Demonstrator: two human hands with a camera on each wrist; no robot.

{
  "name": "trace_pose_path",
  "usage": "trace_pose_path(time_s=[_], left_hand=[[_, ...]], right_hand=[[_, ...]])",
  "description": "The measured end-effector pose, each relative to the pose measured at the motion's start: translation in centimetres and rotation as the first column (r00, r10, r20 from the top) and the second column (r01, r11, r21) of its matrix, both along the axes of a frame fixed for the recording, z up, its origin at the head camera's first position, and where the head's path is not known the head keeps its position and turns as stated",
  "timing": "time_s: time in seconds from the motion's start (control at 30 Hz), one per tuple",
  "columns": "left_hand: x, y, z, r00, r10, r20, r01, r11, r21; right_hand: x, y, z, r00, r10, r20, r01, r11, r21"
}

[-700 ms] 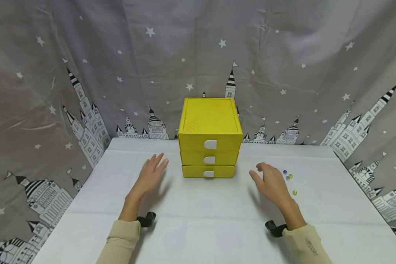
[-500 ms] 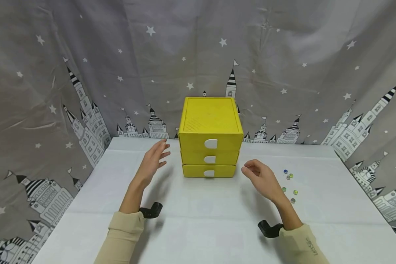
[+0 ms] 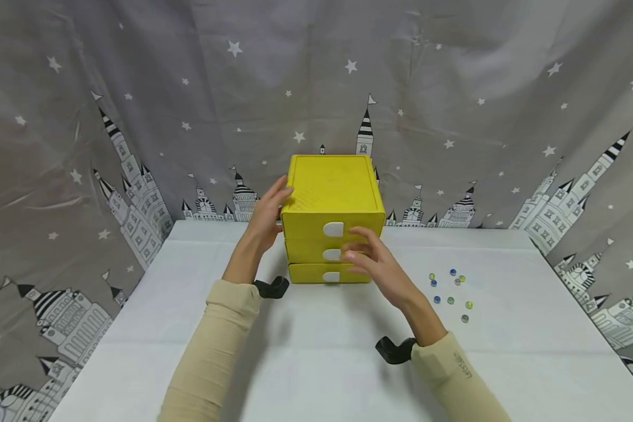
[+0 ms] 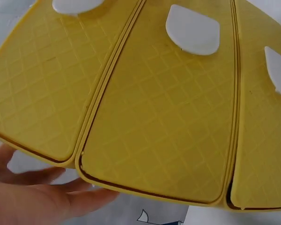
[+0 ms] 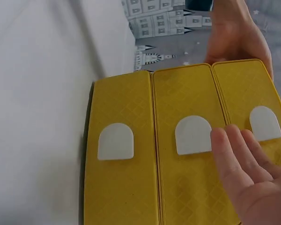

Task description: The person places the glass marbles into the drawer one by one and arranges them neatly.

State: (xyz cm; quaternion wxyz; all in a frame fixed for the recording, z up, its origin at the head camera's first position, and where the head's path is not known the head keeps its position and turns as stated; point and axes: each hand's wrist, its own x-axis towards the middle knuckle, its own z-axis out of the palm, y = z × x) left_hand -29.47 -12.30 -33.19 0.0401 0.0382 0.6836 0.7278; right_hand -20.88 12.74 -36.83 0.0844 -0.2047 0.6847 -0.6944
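Left hand (image 3: 268,212): fingers straight, laid flat against the upper left side of the yellow three-drawer cabinet (image 3: 333,193), a bracing touch and no closed grip. Right hand (image 3: 375,265): released, fingers loosely extended, fingertips (image 5: 227,145) at the front of the middle drawer (image 3: 308,253), just beside its white tab handle (image 5: 193,135); the right wrist view does not settle whether they touch the tab, and nothing is grasped. Progress, judged from how things lie: all three drawers sit flush and closed, so no drawer is open yet; the cabinet is steadied and the pulling hand is at the handle, which reads as the very start of the work. Cabinet: stands upright at the middle of the white surface (image 3: 322,351), toward its back edge, before a grey star-and-castle curtain (image 3: 137,117). Body yellow plastic, drawer fronts with a fine diamond texture, one white rounded tab per drawer. Small glass beads (image 3: 450,289), green, blue and clear, lie scattered on the surface to the cabinet's right, apart from both hands, untouched.
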Motion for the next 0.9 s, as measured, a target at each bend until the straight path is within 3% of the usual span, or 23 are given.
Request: trace_pose_path(time_s=[0.3,0.9], left_hand=[[-0.8,0.4,-0.2,1.0,-0.018,0.024,0.02,0.998,-0.064],[-0.9,0.2,0.0,0.998,0.014,0.067,-0.008,0.996,-0.087]], right_hand=[[-0.9,-0.7,0.4,0.997,0.078,0.029,-0.077,0.996,-0.05],[-2.3,-1.5,1.0,0.998,0.048,0.027,-0.047,0.999,-0.026]])
